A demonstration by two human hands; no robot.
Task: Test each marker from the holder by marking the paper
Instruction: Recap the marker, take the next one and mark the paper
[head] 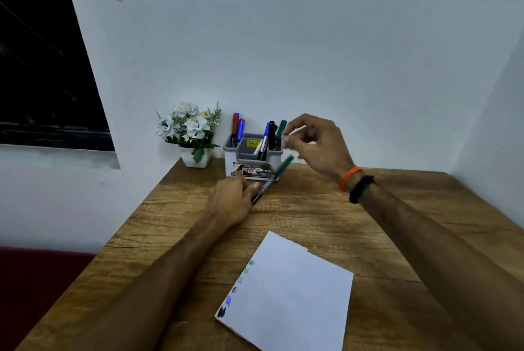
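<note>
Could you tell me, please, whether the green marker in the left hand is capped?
Capped: the green marker, gripped by the left hand, shows a green cap at its far end, in front of the grey holder.

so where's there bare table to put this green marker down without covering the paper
Bare wood lies to the right of the paper, under the right forearm, and between the paper's top edge and the left hand holding the green marker. The left side of the table is also bare. It is crowded at the back, around the holder and flower pot.

Markers: six, five in the holder (252, 152), one green marker (276, 176) outside. Paper (289, 294): one. Plant (191, 135): one.
</note>
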